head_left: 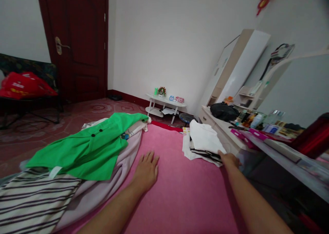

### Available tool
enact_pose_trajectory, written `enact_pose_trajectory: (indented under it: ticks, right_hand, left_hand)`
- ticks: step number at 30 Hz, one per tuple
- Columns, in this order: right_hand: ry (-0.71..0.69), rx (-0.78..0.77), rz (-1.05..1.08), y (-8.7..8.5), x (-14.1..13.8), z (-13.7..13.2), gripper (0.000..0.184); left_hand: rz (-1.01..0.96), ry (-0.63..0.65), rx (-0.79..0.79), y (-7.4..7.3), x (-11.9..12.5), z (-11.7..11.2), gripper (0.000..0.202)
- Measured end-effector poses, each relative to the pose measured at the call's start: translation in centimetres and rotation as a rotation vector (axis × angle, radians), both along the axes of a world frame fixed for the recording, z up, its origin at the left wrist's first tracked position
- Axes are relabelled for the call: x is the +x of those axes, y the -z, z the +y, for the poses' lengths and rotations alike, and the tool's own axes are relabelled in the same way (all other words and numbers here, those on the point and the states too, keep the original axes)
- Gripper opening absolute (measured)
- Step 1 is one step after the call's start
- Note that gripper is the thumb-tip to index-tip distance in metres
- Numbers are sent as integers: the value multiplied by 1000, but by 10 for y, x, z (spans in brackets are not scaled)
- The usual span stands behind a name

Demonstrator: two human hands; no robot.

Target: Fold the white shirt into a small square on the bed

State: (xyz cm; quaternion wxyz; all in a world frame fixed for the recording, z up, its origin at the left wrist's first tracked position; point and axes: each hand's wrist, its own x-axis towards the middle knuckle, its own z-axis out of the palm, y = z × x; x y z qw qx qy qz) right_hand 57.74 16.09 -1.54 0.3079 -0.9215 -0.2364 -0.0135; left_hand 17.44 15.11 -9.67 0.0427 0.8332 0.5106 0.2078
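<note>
Folded stack (207, 138): touching right hand (230, 160), at its ten o'clock
Right hand's grip: cannot tell
Left hand (146, 170): spread on pink sheet (185, 193); stack at two o'clock

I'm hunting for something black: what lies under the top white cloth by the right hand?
Black fabric and white fabric peek out beneath the white cloth; the rest of those layers is covered.

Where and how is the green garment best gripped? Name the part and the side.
The green garment is probably best pinched at its right-hand edge, coming from the right: it lies spread out, uncovered, on top of the lilac fabric, with that edge facing the open left hand.
</note>
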Motion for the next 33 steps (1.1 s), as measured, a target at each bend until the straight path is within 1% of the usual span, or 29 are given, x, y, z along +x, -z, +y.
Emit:
enact_pose_trajectory:
  ticks: [2,5,9,12,14,16,17,18,19,20,21,22,23,24,26,27,28,29,30,31,32,33]
  right_hand:
    - [-47,23,-45,-1,0,4,38]
    - [-136,85,-107,-6,-7,12,25]
    - [-257,228,-136,-20,-24,25,17]
    - [-347,363,-132,-36,-50,30,17]
    - [-437,428,-121,-46,-80,21,16]
    - [-626,436,-76,-52,-121,-3,12]
    - [-761,407,-37,-53,-145,-21,10]
    - [-1050,341,79,-53,-168,-41,9]
    - [-1304,248,204,-52,-191,-63,6]
    - [-1500,89,333,-51,-211,-83,6]
    - [-1626,-63,437,-48,-227,-101,10]
    - [-1670,-113,459,-44,-238,-114,12]
    - [-1664,-121,461,-39,-245,-122,13]
    - [-1617,-71,443,-33,-248,-126,13]
    - [-1436,95,413,-15,-247,-120,12]
    - [-1339,161,419,-5,-245,-113,15]
    - [-1249,202,428,6,-243,-106,25]
    - [-1184,220,428,17,-243,-100,41]
    - [-1143,222,409,28,-244,-95,56]
    - [-1124,213,373,37,-247,-92,66]
    - [-1124,197,325,44,-250,-90,69]
    - [-1136,179,278,49,-253,-90,64]
  left_hand:
    - [-2,-3,7,0,0,0,47]
    - [-1,-5,18,0,0,-1,48]
    - [-15,0,17,-1,0,-1,47]
    - [-50,7,6,-2,0,-1,46]
    - [-116,20,-7,-3,-2,0,46]
    - [-263,30,-29,-5,-5,2,47]
    - [-375,25,-42,-6,-7,4,47]
    - [-507,6,-57,-7,-10,6,48]
    - [-646,-27,-73,-7,-13,9,48]
    - [-775,-64,-95,-8,-16,11,48]
    - [-888,-94,-121,-8,-19,13,48]
    - [-974,-111,-147,-8,-21,15,47]
    - [-1031,-112,-172,-7,-23,17,46]
    - [-1064,-97,-197,-6,-25,18,45]
    - [-1067,-16,-230,-5,-25,19,43]
    - [-1050,29,-239,-4,-24,19,43]
    - [-1029,71,-246,-3,-23,19,42]
    - [-1014,103,-248,-2,-22,19,40]
    - [-1006,118,-244,-2,-21,19,35]
    - [-1006,115,-236,-2,-20,18,30]
    - [-1011,105,-226,-2,-19,18,26]
    - [-1017,99,-215,-3,-18,17,23]
